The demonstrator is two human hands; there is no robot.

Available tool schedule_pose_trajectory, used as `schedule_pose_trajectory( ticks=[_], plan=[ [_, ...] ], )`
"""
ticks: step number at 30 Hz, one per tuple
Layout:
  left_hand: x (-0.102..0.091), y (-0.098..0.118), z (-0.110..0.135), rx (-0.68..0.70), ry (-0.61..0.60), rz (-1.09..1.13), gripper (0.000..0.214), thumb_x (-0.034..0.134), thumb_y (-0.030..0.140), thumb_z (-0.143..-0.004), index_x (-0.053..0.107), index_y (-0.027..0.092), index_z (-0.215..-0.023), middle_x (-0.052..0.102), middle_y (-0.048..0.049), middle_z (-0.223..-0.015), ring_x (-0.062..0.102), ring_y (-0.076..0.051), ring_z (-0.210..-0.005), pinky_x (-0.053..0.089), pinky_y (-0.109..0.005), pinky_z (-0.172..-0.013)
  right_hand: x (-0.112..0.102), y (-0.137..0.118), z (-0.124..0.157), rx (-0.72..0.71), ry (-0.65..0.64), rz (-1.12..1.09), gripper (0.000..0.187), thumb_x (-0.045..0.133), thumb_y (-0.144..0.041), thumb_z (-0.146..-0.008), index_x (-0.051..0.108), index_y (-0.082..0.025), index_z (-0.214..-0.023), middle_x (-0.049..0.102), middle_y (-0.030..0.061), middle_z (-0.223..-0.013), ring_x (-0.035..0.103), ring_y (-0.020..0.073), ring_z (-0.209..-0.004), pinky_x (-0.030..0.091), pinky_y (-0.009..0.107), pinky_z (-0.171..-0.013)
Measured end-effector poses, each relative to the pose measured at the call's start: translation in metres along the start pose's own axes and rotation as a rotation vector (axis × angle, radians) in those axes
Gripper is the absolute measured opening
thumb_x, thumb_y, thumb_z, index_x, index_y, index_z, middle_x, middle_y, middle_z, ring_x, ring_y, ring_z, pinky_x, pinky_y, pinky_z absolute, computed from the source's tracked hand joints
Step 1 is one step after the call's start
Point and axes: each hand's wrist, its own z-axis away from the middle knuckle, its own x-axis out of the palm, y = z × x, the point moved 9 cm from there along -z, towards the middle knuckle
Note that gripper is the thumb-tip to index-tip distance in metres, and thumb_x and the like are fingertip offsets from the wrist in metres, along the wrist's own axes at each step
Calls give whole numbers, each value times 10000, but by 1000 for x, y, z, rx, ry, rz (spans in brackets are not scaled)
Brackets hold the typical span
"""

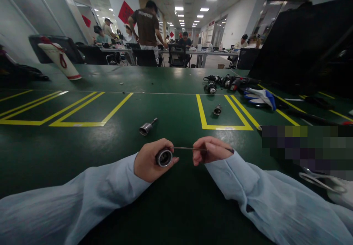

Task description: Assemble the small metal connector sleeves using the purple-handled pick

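Between both hands (150, 157) (213, 150), a thin rod (183, 148)

Deep green covers the surface (110, 140), with bright yellow tape (227, 128) laid on it in outlined boxes. The held metal cup (164, 158) shows a silvery rim around a dark inside; the thin rod (183, 148) is dull grey. Silver-grey also colours the loose cup (145, 128). The sleeves (110, 182) are plain pale blue, the glove (260, 97) white and blue, the far person's shirt (145, 26) brown with pale lettering.

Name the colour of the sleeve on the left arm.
The left sleeve is light blue, best seen in the head view.
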Motion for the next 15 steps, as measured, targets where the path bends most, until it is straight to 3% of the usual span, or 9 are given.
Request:
schedule_pose_trajectory(
  ticks=[7, 15],
  plan=[
    [1, -5, -4, 14, -31, -30, 174, 595, 235, -721, 482, 145, -624, 484, 27, -562, 436, -81, -509, 351, -195, -476, 34, -21, 25, -349, 76, 722, 118, 525, -184, -768, 631, -167, -816, 632, 45, -742, 578, 139, -688, 457, 287, -644],
    [13, -4, -2, 48, -129, -163, 161, 529, 216, -759, 469, 154, -624, 449, 40, -554, 422, -77, -501, 308, -194, -476, 58, -35, 32, -600, 43, 1069, 165, 500, -77, -709, 613, -154, -802, 653, 48, -725, 601, 137, -686, 469, 281, -657]
  ],
)
